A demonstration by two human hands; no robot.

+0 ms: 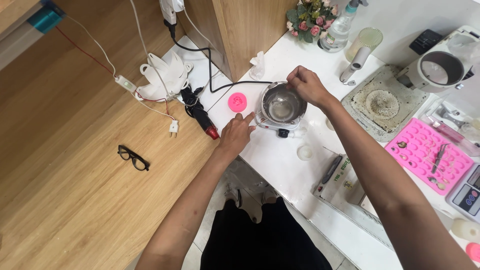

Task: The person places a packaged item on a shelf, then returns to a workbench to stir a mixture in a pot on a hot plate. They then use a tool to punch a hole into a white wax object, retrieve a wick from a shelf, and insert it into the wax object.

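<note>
From the head camera we look down at a white counter point(280, 160) with two bare arms reaching out over it. Our right hand point(306, 86) is closed in a pinch on the far rim of a small steel melting pot point(283, 103), which sits on a little white hot plate point(278, 127). The pot holds a clear, shiny liquid. Our left hand point(236, 134) rests just beside the pot's near-left side, its fingers curled around a thin metal stick point(260, 120) whose tip points at the hot plate.

Just beyond the left hand lies a round pink silicone mould point(237, 101). Well off to the right of the right hand is a pink tray mould point(429, 154) with tweezers point(440, 157) lying on it.

We judge this to be the stage of tending the melt: one hand steadies the pot, the other has the stirrer ready. A next move would call for a firm grip on the hot rim and a level pot.
</note>
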